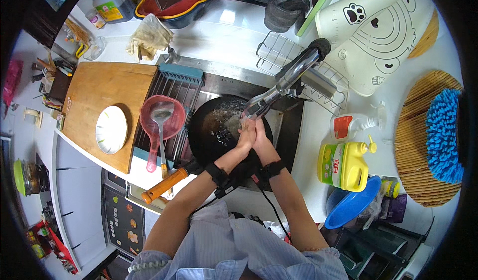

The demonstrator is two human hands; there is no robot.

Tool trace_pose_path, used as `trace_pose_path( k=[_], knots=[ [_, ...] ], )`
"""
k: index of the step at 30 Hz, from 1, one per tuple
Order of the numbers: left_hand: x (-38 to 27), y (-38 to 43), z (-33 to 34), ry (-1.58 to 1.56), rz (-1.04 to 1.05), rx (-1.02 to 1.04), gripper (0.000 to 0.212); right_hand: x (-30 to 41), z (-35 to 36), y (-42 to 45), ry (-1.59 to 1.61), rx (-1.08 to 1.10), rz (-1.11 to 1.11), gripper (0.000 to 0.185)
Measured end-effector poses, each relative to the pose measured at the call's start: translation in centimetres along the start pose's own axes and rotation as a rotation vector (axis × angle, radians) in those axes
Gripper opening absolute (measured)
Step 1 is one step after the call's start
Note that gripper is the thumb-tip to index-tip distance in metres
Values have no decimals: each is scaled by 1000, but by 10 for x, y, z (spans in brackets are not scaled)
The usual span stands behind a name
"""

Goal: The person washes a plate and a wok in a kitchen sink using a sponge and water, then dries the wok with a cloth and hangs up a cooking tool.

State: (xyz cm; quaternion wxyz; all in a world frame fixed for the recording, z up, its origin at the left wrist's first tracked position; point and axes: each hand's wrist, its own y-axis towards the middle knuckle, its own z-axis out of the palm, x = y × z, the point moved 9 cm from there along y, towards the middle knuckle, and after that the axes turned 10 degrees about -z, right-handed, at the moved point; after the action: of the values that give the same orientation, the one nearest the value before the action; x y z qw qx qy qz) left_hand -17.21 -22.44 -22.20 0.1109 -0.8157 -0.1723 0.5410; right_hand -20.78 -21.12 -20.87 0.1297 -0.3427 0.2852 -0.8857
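Observation:
My left hand (245,136) and my right hand (261,135) press against each other under the spout of a chrome kitchen tap (266,101). The tap hides part of the fingers, and no object shows between the palms. Below them a black wok (203,142) sits in the stainless steel sink (282,130), with bubbly water in it. Its wooden handle (168,184) points toward my left forearm. Left of the wok, a pink plastic ladle (145,112) rests on a drying rack (181,74), and a metal spatula (161,125) lies across it.
A white bowl (111,130) stands on a wooden cutting board (86,93) at the left. Right of the sink are a yellow detergent jug (343,166), a clear spray bottle (347,126) and a blue basin (353,205). A wire rack (276,50) stands behind the tap.

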Motion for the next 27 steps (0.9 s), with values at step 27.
trace_pose_path(
  k=[27],
  knots=[
    [13, -9, -42, 216, 145, 120, 61, 38, 29, -16, 86, 339, -370, 16]
  ],
)
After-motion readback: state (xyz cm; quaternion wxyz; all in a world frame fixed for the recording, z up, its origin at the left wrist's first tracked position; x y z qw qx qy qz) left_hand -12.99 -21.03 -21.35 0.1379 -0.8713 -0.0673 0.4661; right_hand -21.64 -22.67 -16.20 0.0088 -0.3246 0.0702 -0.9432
